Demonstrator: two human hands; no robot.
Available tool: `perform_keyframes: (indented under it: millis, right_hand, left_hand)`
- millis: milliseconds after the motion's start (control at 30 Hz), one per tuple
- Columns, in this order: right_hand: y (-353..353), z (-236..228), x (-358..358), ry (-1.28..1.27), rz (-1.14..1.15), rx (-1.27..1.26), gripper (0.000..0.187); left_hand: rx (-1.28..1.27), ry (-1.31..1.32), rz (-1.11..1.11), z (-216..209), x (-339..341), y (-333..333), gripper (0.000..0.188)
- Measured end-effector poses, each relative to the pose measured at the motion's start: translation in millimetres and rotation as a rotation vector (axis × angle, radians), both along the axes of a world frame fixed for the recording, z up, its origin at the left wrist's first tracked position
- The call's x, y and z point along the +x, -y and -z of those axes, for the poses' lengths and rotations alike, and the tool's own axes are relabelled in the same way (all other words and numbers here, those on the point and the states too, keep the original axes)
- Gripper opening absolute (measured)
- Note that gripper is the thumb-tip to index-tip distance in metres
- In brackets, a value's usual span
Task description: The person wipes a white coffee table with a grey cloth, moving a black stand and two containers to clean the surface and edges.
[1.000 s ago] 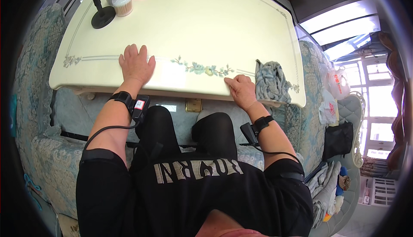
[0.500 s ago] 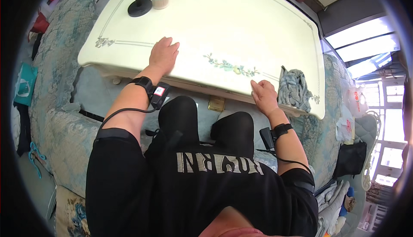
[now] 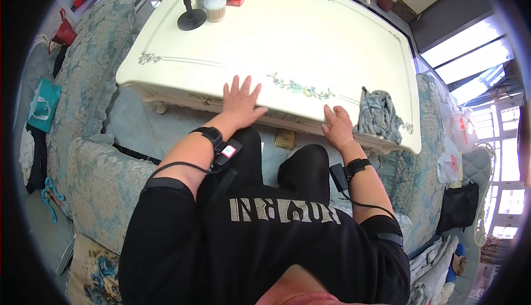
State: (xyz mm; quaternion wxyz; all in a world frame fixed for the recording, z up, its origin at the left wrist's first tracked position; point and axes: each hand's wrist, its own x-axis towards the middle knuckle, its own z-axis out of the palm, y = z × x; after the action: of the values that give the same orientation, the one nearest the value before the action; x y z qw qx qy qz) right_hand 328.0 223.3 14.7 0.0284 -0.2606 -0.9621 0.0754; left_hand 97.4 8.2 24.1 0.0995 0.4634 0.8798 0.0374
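Black lettered shirt, black cabled wristbands

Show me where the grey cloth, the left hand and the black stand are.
Grey cloth (image 3: 378, 115), head view, middle of the crumpled folds.
Left hand (image 3: 241, 98), head view, back of the hand, flat on the table edge.
Black stand (image 3: 191, 20), head view, its round base.

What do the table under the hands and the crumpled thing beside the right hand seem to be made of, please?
Table: probably painted or lacquered wood, cream with a soft sheen and painted floral trim. Crumpled thing beside the right hand: soft woven or knitted cloth, grey-blue, lying in folds.
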Motion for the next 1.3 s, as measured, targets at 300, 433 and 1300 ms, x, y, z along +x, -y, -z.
perform_keyframes:
  millis: [300,433,1300]
  right_hand:
    - [-7.2,-24.9,13.2,0.216,-0.055,0.122,0.053]
    - [-58.4,-40.0,49.3,0.036,0.329,0.260,0.057]
    - [140.7,-38.9,-194.8,0.114,-0.451,0.012,0.062]
  left_hand:
    - [0.230,0.091,0.549,24.9,16.0,-23.0,0.052]
    - [0.345,-0.326,-0.035,11.1,-63.6,13.6,0.055]
    - [-0.063,0.299,-0.391,2.4,-138.4,75.0,0.085]
